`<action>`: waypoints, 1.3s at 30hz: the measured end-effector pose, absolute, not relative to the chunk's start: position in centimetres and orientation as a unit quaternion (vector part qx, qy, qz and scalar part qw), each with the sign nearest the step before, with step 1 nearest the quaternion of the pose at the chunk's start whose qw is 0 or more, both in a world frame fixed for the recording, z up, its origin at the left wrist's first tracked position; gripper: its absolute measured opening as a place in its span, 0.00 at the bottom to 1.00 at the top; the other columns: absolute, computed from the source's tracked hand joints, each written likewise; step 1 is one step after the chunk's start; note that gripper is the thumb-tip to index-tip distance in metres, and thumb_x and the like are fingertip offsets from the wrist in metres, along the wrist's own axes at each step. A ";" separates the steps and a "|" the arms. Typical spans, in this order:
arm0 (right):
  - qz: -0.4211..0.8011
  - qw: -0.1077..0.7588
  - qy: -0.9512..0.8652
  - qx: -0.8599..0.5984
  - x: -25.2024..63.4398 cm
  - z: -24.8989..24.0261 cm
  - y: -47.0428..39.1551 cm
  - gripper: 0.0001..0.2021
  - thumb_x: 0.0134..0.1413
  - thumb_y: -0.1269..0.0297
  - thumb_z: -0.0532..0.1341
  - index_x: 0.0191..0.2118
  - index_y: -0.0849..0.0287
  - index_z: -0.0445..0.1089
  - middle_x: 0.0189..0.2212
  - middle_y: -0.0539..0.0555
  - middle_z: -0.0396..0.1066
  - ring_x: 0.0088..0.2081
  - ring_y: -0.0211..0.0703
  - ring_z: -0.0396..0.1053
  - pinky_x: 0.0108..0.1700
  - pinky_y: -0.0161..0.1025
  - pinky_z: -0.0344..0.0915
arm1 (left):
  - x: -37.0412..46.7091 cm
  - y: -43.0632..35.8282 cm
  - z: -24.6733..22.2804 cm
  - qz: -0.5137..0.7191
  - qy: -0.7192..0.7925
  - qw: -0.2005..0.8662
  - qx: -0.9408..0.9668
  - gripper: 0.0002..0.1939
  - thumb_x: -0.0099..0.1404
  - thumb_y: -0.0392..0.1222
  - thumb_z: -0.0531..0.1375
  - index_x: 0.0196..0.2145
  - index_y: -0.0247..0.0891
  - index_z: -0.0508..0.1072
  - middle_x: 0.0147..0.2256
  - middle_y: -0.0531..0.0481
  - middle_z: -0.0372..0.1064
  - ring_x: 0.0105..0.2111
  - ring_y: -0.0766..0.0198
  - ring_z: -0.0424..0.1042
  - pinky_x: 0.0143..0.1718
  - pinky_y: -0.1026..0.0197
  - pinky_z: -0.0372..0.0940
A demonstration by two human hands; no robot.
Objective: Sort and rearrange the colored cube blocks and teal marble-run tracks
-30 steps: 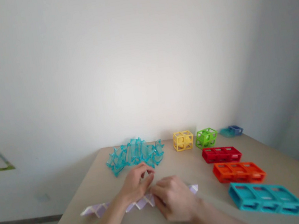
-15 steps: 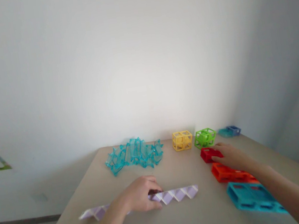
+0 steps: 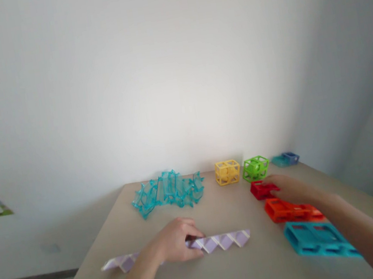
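A lilac and white snake puzzle (image 3: 226,241) lies stretched out in a zigzag across the front of the table. Near its middle, my left hand (image 3: 181,239) grips it between thumb and fingers, hiding part of it. Further right, my right hand (image 3: 288,188) is closed at the right end of a small red open-frame block (image 3: 259,190). An orange frame block (image 3: 286,211) lies just in front of the red one, partly covered by my right wrist. Closest to me on that side is a longer blue-green frame block (image 3: 317,239), with my forearm across its right end.
At the back left of the table (image 3: 110,236) is a cluster of clear turquoise pieces (image 3: 169,190). A yellow frame block (image 3: 227,172) and a green one (image 3: 256,169) stand near the wall. Blue pieces (image 3: 291,158) lie in the far right corner.
The view has shifted slightly. My left hand keeps its grip on the snake puzzle. My right hand's thumb has moved a little to the right along the red block.
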State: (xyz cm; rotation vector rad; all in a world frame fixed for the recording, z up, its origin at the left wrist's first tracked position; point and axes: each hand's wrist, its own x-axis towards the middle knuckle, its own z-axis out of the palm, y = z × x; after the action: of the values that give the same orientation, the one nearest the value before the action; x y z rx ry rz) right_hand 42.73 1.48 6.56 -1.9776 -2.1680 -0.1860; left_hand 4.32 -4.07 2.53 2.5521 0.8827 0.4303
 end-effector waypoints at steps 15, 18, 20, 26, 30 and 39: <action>0.046 0.148 -0.813 -0.562 48.2 3.7 -5.6 0.33 0.48 0.43 0.62 0.60 0.46 0.64 0.61 0.55 0.61 0.63 0.64 0.55 0.63 0.63 0.50 | 4.4 -4.1 2.6 0.149 0.308 0.209 0.916 0.07 0.55 0.44 0.65 0.31 0.40 0.79 0.25 0.54 0.60 0.26 0.67 0.61 0.28 0.66 0.54; 0.015 0.172 -0.799 -0.576 47.8 2.8 -5.6 0.29 0.52 0.43 0.58 0.57 0.51 0.69 0.60 0.59 0.63 0.62 0.62 0.57 0.63 0.60 0.51 | 4.6 -4.3 2.7 0.139 0.298 0.214 0.920 0.09 0.54 0.46 0.66 0.33 0.41 0.80 0.25 0.54 0.60 0.25 0.68 0.61 0.28 0.66 0.53; 0.010 0.182 -0.792 -0.583 47.1 2.6 -5.2 0.29 0.53 0.43 0.58 0.55 0.53 0.70 0.58 0.60 0.65 0.60 0.61 0.59 0.62 0.58 0.54 | 4.7 -4.5 2.8 0.134 0.295 0.217 0.921 0.12 0.54 0.48 0.67 0.36 0.42 0.80 0.26 0.54 0.61 0.26 0.67 0.62 0.27 0.66 0.53; 0.042 0.201 -0.790 -0.578 42.6 3.4 -3.1 0.25 0.55 0.46 0.56 0.53 0.54 0.72 0.54 0.61 0.67 0.56 0.58 0.64 0.59 0.54 0.59 | 5.2 -5.1 3.1 0.136 0.294 0.221 0.920 0.18 0.55 0.58 0.64 0.37 0.43 0.81 0.25 0.52 0.64 0.24 0.66 0.62 0.26 0.65 0.53; 0.040 0.208 -0.808 -0.550 38.8 3.3 -1.6 0.23 0.55 0.47 0.58 0.52 0.54 0.71 0.53 0.60 0.67 0.56 0.57 0.63 0.58 0.53 0.58 | 5.5 -5.2 3.1 0.149 0.283 0.254 0.913 0.21 0.55 0.61 0.64 0.39 0.44 0.81 0.24 0.52 0.66 0.23 0.67 0.62 0.26 0.65 0.54; 0.011 0.228 -0.841 -0.490 29.2 3.5 -2.3 0.19 0.55 0.50 0.61 0.48 0.56 0.71 0.44 0.60 0.68 0.48 0.54 0.66 0.51 0.51 0.63 | 5.4 -5.5 3.2 0.173 0.317 0.332 0.871 0.21 0.55 0.58 0.64 0.34 0.38 0.81 0.25 0.50 0.72 0.23 0.67 0.65 0.25 0.66 0.58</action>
State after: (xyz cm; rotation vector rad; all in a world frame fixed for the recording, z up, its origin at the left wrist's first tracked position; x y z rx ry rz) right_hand 29.17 -2.27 3.47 -1.3499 -2.3167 0.0293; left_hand 5.40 -5.48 3.16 2.2755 0.8293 0.4531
